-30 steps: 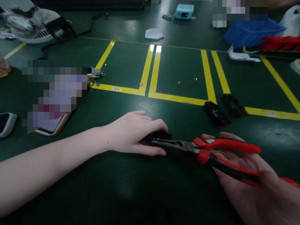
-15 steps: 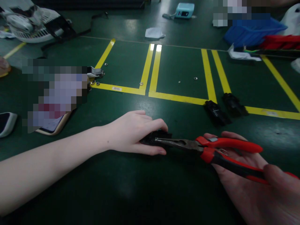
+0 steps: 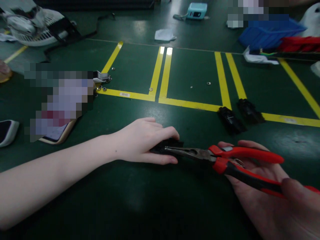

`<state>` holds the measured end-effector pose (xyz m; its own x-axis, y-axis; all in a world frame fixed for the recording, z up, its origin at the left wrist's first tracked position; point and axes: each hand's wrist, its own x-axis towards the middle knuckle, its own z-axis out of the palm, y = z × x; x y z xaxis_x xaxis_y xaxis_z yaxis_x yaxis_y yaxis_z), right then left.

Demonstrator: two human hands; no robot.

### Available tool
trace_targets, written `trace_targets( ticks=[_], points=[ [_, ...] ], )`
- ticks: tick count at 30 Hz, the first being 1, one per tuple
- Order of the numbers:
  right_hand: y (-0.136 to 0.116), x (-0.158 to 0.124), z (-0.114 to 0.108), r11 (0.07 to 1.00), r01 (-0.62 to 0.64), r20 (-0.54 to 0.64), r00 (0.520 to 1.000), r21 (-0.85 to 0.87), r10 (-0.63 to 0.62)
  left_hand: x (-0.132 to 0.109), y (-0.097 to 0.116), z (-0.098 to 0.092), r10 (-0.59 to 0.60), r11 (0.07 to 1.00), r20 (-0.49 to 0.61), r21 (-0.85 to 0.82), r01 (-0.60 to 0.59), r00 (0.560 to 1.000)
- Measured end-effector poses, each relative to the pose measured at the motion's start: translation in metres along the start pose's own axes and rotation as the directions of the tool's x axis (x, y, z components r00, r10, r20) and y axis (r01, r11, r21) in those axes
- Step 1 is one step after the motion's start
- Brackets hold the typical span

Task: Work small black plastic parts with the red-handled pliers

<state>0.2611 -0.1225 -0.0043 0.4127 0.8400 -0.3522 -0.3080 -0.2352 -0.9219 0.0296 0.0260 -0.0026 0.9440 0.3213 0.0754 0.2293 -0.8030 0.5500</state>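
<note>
My left hand (image 3: 145, 141) lies on the green table with its fingers curled over a small black part (image 3: 172, 144), pinning it down. My right hand (image 3: 270, 186) grips the red-and-black handles of long-nose pliers (image 3: 225, 160). The metal jaws of the pliers reach left into the black part, just under my left fingertips. Most of the part is hidden beneath my left hand.
Two more black parts (image 3: 231, 120) (image 3: 250, 111) lie beside the yellow tape lines (image 3: 162, 75). Small washers and a metal clip (image 3: 101, 77) sit at left, near a phone (image 3: 53, 133). A white fan (image 3: 32, 26), blue bin (image 3: 270, 31) and a light-blue device (image 3: 197, 10) stand farther back.
The pliers and my right hand have slid slightly to the right, with the handles spread a little wider. My left hand has stayed on the black part.
</note>
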Motion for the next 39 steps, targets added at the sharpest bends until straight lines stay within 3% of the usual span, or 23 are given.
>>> trace_targets(
  ticks=[14, 20, 34, 39],
  points=[
    [-0.002, 0.001, 0.002, 1.000, -0.027, -0.058, 0.998, 0.016, 0.028, 0.000, 0.001, 0.000, -0.019, 1.000, 0.009, -0.013, 0.019, 1.000],
    [-0.004, 0.002, 0.008, 1.000, 0.014, 0.000, 1.000, -0.008, -0.014, 0.000, 0.001, -0.001, -0.013, 1.000, 0.016, 0.013, 0.013, 1.000],
    [-0.001, -0.002, 0.003, 1.000, 0.000, -0.053, 0.999, -0.006, -0.001, 0.001, 0.001, 0.000, -0.002, 1.000, 0.006, -0.008, 0.002, 1.000],
    [-0.006, -0.003, 0.010, 1.000, 0.006, -0.003, 1.000, -0.020, -0.006, 0.000, 0.000, 0.000, 0.007, 1.000, 0.016, -0.004, -0.007, 1.000]
  ],
)
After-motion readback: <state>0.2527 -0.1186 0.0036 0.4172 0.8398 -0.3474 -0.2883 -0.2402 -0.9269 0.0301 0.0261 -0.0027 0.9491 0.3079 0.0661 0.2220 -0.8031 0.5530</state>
